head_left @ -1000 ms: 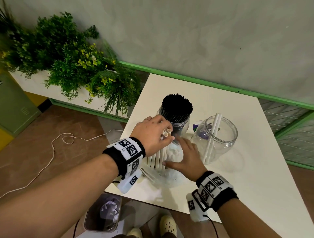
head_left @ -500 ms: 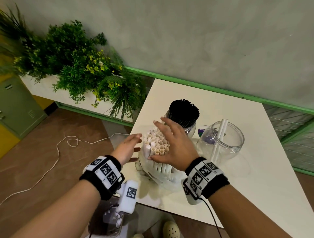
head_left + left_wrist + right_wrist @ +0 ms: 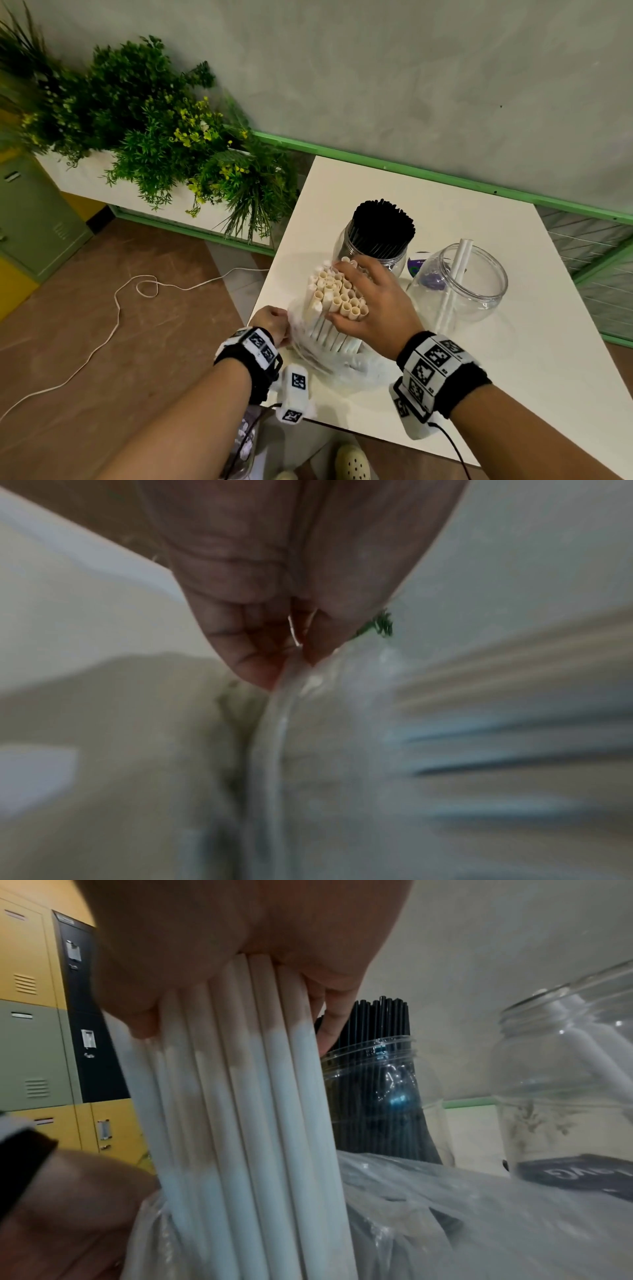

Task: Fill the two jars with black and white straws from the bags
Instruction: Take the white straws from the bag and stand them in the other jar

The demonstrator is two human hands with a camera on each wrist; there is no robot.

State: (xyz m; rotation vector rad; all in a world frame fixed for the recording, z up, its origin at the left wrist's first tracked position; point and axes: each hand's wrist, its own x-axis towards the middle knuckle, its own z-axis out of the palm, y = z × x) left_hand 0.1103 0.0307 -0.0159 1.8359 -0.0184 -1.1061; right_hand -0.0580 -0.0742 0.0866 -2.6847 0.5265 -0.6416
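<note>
Right hand point(image 3: 370, 308) wraps around the upper part of a bundle of white straws point(image 3: 337, 298), thumb on the near side and fingers curled over the far side; the bundle stands nearly upright, open ends up. Right wrist view confirms: straws point(image 3: 240, 1096) run down from the palm into a clear plastic bag point(image 3: 428, 1218), their lower ends inside the bag. The bag point(image 3: 329, 356) lies crumpled on the near left part of the white table point(image 3: 513, 377). Left hand point(image 3: 274, 323) is at the bag's left edge by the table edge; left wrist view, blurred, shows thumb and fingertips point(image 3: 260, 666) pressed together, pinching a fold of the bag's film point(image 3: 274, 723). Behind the bundle stands a clear jar point(image 3: 371, 253) packed with black straws point(image 3: 383, 222), upright, their tips above the rim; the right hand's fingers are just beside this jar, contact cannot be told. To its right, a second clear jar point(image 3: 469, 284) holds white straws point(image 3: 455, 277) leaning against its rim, count unclear. A purple label point(image 3: 416, 265) shows between the two jars. Green plants point(image 3: 154, 137) stand in a planter left of the table; a white cord point(image 3: 137, 291) lies on the floor.
</note>
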